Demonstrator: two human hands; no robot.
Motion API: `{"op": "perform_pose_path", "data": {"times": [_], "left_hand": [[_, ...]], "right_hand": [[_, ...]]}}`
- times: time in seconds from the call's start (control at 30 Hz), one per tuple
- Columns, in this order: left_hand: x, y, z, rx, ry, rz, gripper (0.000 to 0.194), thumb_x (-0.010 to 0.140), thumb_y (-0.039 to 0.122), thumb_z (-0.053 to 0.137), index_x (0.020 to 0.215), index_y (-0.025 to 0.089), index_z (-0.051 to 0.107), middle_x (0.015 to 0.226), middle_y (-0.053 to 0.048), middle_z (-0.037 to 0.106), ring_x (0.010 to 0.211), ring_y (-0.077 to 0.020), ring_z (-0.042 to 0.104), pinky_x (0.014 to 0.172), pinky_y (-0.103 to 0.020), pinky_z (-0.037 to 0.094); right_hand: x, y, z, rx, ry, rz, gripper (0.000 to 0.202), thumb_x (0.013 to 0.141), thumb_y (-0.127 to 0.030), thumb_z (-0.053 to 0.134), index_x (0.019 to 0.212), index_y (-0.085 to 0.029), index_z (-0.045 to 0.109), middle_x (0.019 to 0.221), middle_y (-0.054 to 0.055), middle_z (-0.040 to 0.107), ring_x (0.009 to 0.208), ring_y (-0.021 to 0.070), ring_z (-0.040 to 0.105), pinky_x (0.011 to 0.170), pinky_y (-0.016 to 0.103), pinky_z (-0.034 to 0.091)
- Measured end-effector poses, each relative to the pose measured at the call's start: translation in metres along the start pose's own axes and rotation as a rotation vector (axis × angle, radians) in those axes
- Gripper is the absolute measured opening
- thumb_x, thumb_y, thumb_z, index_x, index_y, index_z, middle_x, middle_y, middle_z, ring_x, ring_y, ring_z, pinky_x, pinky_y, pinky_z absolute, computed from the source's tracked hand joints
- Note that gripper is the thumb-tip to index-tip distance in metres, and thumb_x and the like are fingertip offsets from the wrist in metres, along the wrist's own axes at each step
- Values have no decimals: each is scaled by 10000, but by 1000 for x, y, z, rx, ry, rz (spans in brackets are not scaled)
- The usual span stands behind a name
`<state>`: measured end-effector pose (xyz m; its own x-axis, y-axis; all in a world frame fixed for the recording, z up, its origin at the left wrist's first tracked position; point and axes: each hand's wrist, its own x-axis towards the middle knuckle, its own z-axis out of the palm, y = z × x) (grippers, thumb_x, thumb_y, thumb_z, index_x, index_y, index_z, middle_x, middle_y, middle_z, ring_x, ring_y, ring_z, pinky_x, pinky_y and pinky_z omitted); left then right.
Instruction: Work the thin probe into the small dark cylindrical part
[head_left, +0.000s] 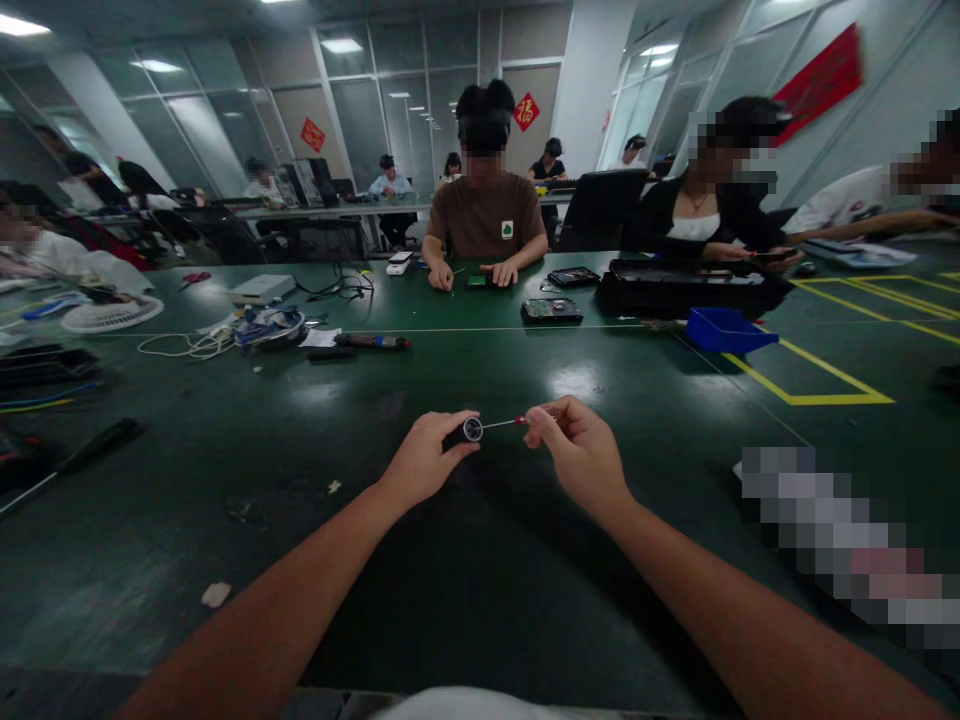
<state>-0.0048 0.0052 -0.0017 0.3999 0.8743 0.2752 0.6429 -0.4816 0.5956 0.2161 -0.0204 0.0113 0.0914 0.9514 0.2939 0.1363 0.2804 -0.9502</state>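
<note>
My left hand (pixel 429 455) is closed round a dark cylindrical part (pixel 456 436), whose round end with a silvery rim faces right. In my right hand (pixel 581 450) is a screwdriver (pixel 501 424) with a thin metal shaft and a reddish handle, gripped between thumb and fingers. Its shaft points left and its tip reaches the rimmed opening of the cylinder; whether it touches anything inside cannot be made out. Both hands are held over the green table (pixel 420 610), a short way apart.
Ahead lie a pen-shaped electric screwdriver (pixel 371 342), a cable bundle (pixel 268 327), a circuit-board drive (pixel 552 310) and a blue bin (pixel 727 330). A long screwdriver (pixel 97 445) is at left, a blurred-out object (pixel 832 530) at right. A person (pixel 486 220) works opposite.
</note>
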Motion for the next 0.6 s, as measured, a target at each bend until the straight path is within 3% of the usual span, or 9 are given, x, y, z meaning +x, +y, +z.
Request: {"op": "perform_pose_path", "data": {"times": [0.1,0.27,0.47,0.6], "left_hand": [[0,-2,1,-5,0,11,405,910,240,686,1310,253,622,1176,-41,711,1097,-231,614,1008,-418,453],[0,-3,1,-5,-3,13,409,911,240,687,1314,252,621,1153,-44,712,1077,-235,608,1004,-427,445],[-1,-1,1,15,-29,29,405,904,236,694,1303,263,629,1118,-37,714,1043,-229,613,1005,-426,439],[-1,-2,2,12,-28,27,410,914,250,680,1318,274,617,1133,-37,711,1061,-234,609,1003,-432,444]], "right_hand": [[-1,0,-4,-96,-5,-32,254,896,-455,654,831,-210,635,634,1,653,590,170,614,597,312,476],[-3,5,-4,-122,-64,-82,165,945,-360,561,969,-219,644,750,14,690,690,183,650,641,308,480],[-4,1,-3,-285,-49,-65,334,983,-485,501,861,-227,674,543,-30,551,490,156,520,506,294,368],[-5,3,-1,-270,-43,-97,263,993,-407,484,1150,-244,619,711,-9,630,582,171,564,563,306,406]]}}
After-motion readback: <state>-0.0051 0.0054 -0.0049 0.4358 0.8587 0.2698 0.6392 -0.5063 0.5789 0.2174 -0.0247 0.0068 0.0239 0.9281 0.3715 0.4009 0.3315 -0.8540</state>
